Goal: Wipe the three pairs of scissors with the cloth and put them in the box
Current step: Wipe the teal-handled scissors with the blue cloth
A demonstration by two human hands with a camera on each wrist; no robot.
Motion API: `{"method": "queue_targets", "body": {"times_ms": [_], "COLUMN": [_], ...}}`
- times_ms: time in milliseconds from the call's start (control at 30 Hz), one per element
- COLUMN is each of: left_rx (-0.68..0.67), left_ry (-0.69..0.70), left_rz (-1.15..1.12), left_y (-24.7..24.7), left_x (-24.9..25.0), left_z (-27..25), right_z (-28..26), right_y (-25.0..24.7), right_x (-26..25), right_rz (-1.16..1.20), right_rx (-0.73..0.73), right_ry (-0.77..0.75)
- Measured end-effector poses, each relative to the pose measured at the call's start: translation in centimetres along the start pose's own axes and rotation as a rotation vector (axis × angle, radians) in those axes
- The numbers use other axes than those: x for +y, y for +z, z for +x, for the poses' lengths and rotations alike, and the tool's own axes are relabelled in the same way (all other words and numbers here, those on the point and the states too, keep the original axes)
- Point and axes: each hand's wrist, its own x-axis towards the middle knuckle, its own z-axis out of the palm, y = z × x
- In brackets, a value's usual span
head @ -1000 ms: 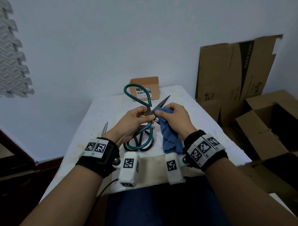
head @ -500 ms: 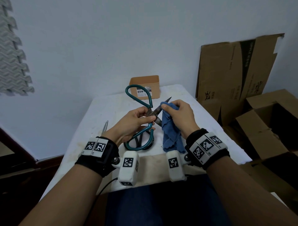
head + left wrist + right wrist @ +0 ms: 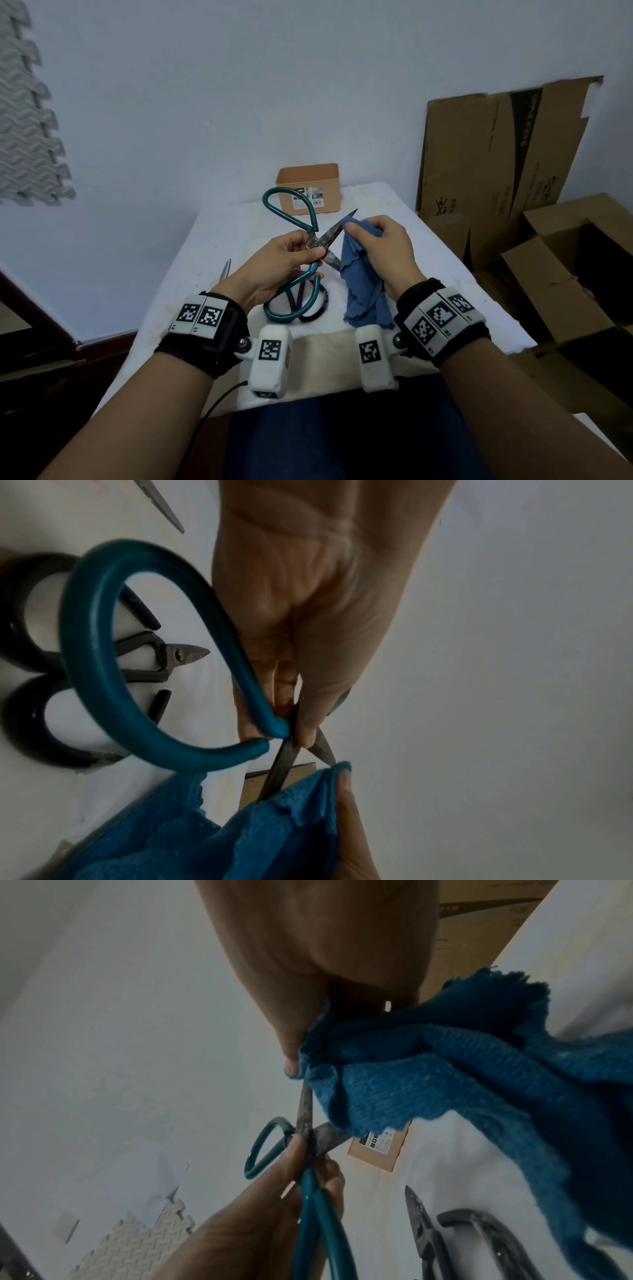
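Note:
My left hand (image 3: 287, 260) grips the teal-handled scissors (image 3: 297, 219) at the pivot, blades spread, held above the table. My right hand (image 3: 380, 246) pinches the blue cloth (image 3: 364, 291) around the upper blade near its tip. The left wrist view shows the teal scissors (image 3: 103, 653), the blue cloth (image 3: 212, 840) and my left hand (image 3: 308, 642). In the right wrist view the blue cloth (image 3: 445, 1074) covers the blade of the teal scissors (image 3: 304, 1107). Black-handled scissors (image 3: 313, 305) lie on the table beneath. A third pair's blade (image 3: 225, 270) pokes out by my left wrist. The tan box (image 3: 310, 186) stands at the table's far edge.
The white table (image 3: 219, 236) is narrow, with its front edge near my lap. Flattened cardboard (image 3: 496, 154) leans on the wall at right, and open cartons (image 3: 565, 267) sit on the floor beside the table. A foam mat (image 3: 27, 120) hangs at left.
My right hand has slid the cloth outward along the blade from near the pivot toward the tip. The left hand keeps the scissors held in about the same place.

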Motion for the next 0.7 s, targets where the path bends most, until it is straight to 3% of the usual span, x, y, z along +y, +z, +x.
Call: {"method": "queue_targets", "body": {"times_ms": [433,700], "left_rx": [0.002,-0.022], "left_ry": [0.068,0.047], "left_rz": [0.099,0.019], "left_y": [0.51,0.83], "left_x": [0.22,-0.12], "left_z": [-0.39,-0.43], "right_z": [-0.33,-0.6], "right_y": [0.72,0.49], "right_x": [0.33,0.02], "right_rz": [-0.138,-0.133], "right_rx": [-0.066,-0.048], "right_ry": [-0.03,-0.073]}}
